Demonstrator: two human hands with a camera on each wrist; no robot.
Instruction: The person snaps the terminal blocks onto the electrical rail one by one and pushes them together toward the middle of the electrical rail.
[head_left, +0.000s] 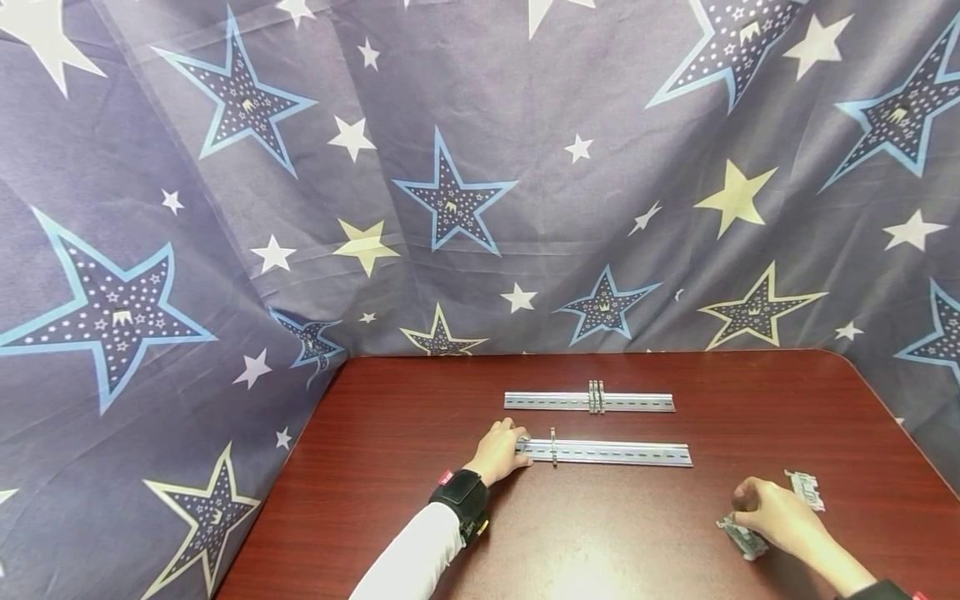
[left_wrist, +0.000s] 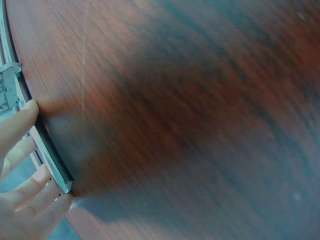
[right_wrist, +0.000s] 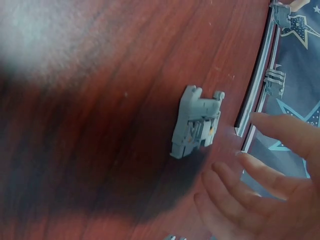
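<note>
My left hand (head_left: 501, 452) grips the left end of the nearer metal DIN rail (head_left: 622, 452). In the left wrist view, the thumb lies along one side of the rail (left_wrist: 56, 167) and the fingers along the other. A single thin terminal block (head_left: 553, 447) stands upright on this rail, just right of that hand. My right hand (head_left: 780, 512) hovers beside a grey terminal block (right_wrist: 197, 122) that lies flat on the table. The right wrist view shows its thumb and fingers loosely bent and apart, with a gap between them and the block.
Behind the nearer rail lies a second DIN rail (head_left: 547, 401) carrying a few upright terminal blocks (head_left: 596, 397). Another loose terminal block (head_left: 806, 490) lies just behind the right hand. A star-patterned cloth (head_left: 465, 292) hangs along the back and sides of the reddish-brown table (head_left: 420, 392).
</note>
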